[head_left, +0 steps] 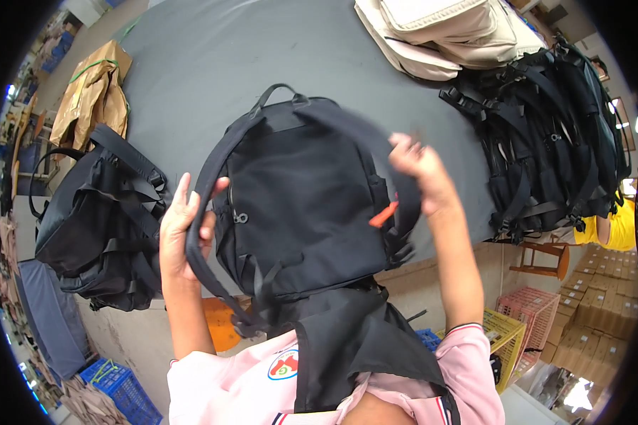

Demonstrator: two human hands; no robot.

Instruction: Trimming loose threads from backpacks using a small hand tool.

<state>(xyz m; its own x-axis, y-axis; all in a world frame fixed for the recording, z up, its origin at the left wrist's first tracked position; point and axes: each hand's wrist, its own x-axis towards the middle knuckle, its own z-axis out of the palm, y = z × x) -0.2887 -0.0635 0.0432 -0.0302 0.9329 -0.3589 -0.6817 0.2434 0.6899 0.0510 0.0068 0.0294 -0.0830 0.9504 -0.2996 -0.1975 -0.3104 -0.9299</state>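
Note:
A black backpack (301, 191) lies on the grey table in front of me, its shoulder straps and top handle facing up. My left hand (183, 230) is closed round its left shoulder strap (204, 191), thumb and fingers on either side of the webbing. At the other side my right hand (424, 173), slightly blurred, has curled fingers on the right shoulder strap (358, 131), lifting it off the back panel. An orange-red tag (383, 214) shows at the pack's right edge. A metal zipper pull (240, 217) hangs near its left side.
Another black backpack (99, 227) rests at the table's left edge, below a brown paper bag (92, 95). Several black backpacks (553, 142) are lined up at the right, with cream bags (446, 32) behind them. A wooden stool (542, 261) and crates (532, 315) stand beyond the table.

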